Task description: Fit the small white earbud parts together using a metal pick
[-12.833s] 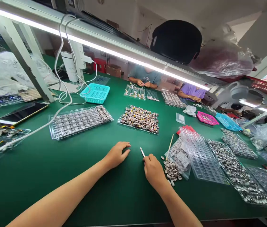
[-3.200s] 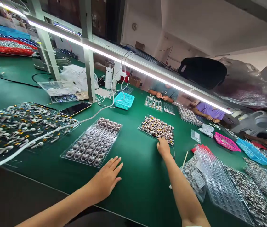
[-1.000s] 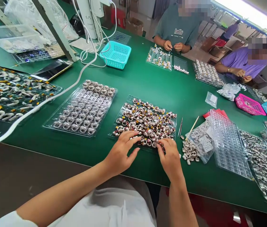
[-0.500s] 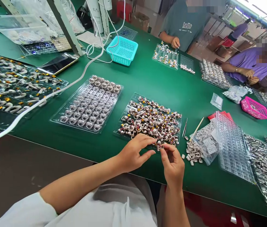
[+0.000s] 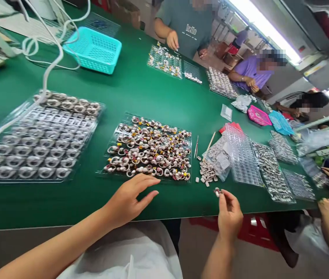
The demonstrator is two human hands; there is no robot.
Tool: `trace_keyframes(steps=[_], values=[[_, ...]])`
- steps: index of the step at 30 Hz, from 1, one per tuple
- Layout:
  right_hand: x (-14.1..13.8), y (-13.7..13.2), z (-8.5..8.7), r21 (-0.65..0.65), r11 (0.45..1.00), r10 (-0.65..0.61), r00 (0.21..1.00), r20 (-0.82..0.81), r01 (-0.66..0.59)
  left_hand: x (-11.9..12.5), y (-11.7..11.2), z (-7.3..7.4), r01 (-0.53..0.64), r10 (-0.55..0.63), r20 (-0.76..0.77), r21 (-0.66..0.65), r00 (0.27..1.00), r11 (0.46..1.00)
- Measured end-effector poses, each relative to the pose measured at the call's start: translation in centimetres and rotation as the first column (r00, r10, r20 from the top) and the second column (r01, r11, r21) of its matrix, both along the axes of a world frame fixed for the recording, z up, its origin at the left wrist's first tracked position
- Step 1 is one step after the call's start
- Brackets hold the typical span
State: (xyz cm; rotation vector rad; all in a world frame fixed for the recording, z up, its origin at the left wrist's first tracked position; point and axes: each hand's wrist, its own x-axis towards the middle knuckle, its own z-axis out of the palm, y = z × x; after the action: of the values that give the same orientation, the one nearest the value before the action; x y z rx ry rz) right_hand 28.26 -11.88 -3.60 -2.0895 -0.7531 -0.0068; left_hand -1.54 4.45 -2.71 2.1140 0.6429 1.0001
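Between thumb and fingertips, my right hand [image 5: 230, 212] pinches a small whitish part with dark and reddish bits [image 5: 217, 192], held over the table near its front edge. My left hand [image 5: 131, 197] is open, thumb and fingers apart, with nothing between them. It hovers at the near edge of a clear tray heaped with ring-shaped grey-white pieces [image 5: 149, 149] that carry yellow and red bits. A pile of small pale caps [image 5: 208, 171] lies beyond my right hand, to its left. Tweezers [image 5: 196, 146] and a thin wooden stick [image 5: 210, 143] rest near that pile.
On the left stands a moulded clear tray with rows of grey rings [image 5: 40, 151], a white cable [image 5: 46, 73] crossing it. A turquoise basket [image 5: 97, 52] sits behind. To the right are an empty-looking clear tray [image 5: 244, 157] and a tray of small parts [image 5: 273, 172]. Other people sit around the table.
My right hand has moved right, away from my left hand, carrying the small part. My left hand stays open near the heaped tray. The view has turned to the right.
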Motion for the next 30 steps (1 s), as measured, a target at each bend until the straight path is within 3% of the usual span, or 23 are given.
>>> trace_keyframes(steps=[2, 7, 10, 12, 13, 15, 16, 18, 20, 26, 30], values=[[2.4, -1.0, -0.4, -0.048, 0.994, -0.090, 0.985, 0.147, 0.098, 0.2, -0.1, -0.3, 0.030, -0.029, -0.041, 0.021, 0.999, 0.999], [5.1, -1.6, -1.4, -0.175, 0.984, 0.006, 0.981, 0.196, 0.029, 0.0, -0.2, -0.9, 0.121, -0.120, -0.108, 0.009, 0.987, 0.993], [4.3, -1.8, -1.1, -0.151, 0.986, -0.034, 0.974, 0.222, 0.069, -1.3, -0.7, -0.5, 0.226, -0.242, -0.172, -0.110, 0.955, 0.968], [2.6, -1.5, -0.5, -0.095, 0.990, -0.068, 0.954, 0.293, 0.100, -2.2, -1.2, 0.1, 0.326, -0.368, -0.211, -0.212, 0.905, 0.921], [1.6, -1.1, -0.1, -0.062, 0.994, -0.059, 0.938, 0.343, 0.085, -2.6, -1.4, 0.5, 0.367, -0.422, -0.227, -0.250, 0.878, 0.896], [-0.8, 0.5, 0.7, -0.032, 0.997, 0.072, 0.913, 0.401, -0.064, -2.9, -1.6, 1.1, 0.408, -0.479, -0.254, -0.285, 0.840, 0.868], [-2.1, 1.5, 1.0, -0.040, 0.981, 0.192, 0.896, 0.400, -0.192, -2.8, -1.7, 1.3, 0.409, -0.479, -0.260, -0.281, 0.838, 0.868], [-4.3, 3.9, 1.4, -0.105, 0.877, 0.474, 0.812, 0.341, -0.469, -2.4, -1.4, 1.3, 0.399, -0.457, -0.244, -0.254, 0.855, 0.881], [-5.7, 6.2, 1.7, -0.187, 0.773, 0.632, 0.712, 0.305, -0.606, -1.8, -1.0, 0.9, 0.373, -0.420, -0.216, -0.230, 0.881, 0.899], [-6.5, 9.2, 2.5, -0.429, 0.672, 0.739, 0.585, 0.334, -0.604, -1.2, -0.4, -1.3, 0.226, -0.268, -0.184, -0.222, 0.946, 0.948], [-6.5, 10.2, 2.5, -0.504, 0.598, 0.793, 0.550, 0.260, -0.623, -1.3, -0.4, -1.1, 0.221, -0.266, -0.183, -0.232, 0.947, 0.947]])
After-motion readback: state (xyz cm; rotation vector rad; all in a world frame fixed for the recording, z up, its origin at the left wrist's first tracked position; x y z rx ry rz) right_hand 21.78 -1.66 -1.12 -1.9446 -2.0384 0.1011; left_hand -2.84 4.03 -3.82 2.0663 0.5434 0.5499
